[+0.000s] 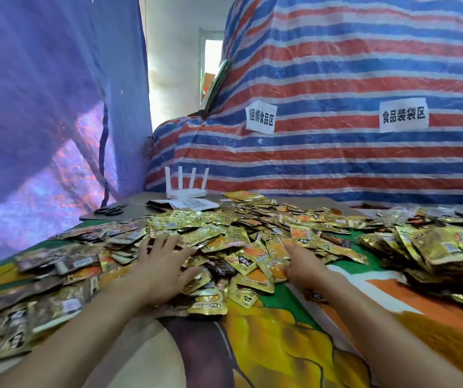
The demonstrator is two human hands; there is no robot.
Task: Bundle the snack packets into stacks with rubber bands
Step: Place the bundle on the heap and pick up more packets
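Note:
A wide heap of gold, orange and dark snack packets (241,233) covers the table in front of me. My left hand (160,264) lies flat on the near side of the heap, fingers spread and pressing on packets. My right hand (306,264) reaches into the heap's right flank; its fingertips are hidden among orange packets, so its grasp is unclear. More dark and gold packets (42,298) lie at the near left. I see no rubber bands.
A printed orange and green cloth (294,331) covers the table. Another packet pile (434,247) sits at the right. Black scissors (109,210), a white router (186,189) and papers (185,204) lie at the back. Striped tarp (336,149) rises behind.

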